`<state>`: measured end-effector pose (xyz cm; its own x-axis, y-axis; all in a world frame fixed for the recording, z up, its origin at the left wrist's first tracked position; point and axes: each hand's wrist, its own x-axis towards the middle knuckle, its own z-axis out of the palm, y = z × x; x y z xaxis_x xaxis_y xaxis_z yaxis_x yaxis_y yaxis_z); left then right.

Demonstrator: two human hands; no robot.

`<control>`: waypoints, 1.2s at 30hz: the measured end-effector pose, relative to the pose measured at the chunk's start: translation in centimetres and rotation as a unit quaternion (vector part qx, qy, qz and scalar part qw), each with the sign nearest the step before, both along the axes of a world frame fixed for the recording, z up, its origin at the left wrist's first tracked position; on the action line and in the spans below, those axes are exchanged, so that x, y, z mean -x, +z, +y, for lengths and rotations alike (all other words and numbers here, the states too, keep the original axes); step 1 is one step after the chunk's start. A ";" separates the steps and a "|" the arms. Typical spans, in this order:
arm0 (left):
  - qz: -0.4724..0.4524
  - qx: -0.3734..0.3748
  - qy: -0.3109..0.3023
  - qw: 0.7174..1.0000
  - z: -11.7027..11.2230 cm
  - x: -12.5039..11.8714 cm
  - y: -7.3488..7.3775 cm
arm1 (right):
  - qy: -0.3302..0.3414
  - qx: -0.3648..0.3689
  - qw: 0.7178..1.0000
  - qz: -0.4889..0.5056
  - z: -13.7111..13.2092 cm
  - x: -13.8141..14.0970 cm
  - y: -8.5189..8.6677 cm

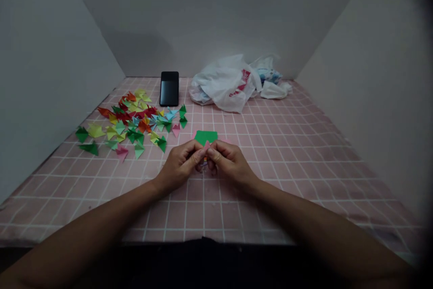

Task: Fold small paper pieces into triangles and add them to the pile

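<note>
My left hand and my right hand meet near the middle of the table, thumbs and fingers pinched together. Between the fingertips they grip a small piece of folded pink paper, mostly covered by the fingers. Just beyond the hands lies a sheet of green paper, with pink edges showing on both sides of it. Something small and colourful shows below the fingertips, too small to name.
Many folded paper figures in red, yellow, green, blue and pink spread over the left side. Behind them lies a black phone. A crumpled white plastic bag sits at the back. Pale walls border the pink checked tablecloth.
</note>
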<state>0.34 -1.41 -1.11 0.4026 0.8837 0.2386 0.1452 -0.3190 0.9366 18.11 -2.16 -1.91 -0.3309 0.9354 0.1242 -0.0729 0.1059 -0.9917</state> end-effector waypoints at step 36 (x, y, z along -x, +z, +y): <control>-0.245 0.279 -0.044 0.927 0.4 -0.8 -0.8 | 0.082 0.088 0.977 0.177 1.2 -0.2 0.0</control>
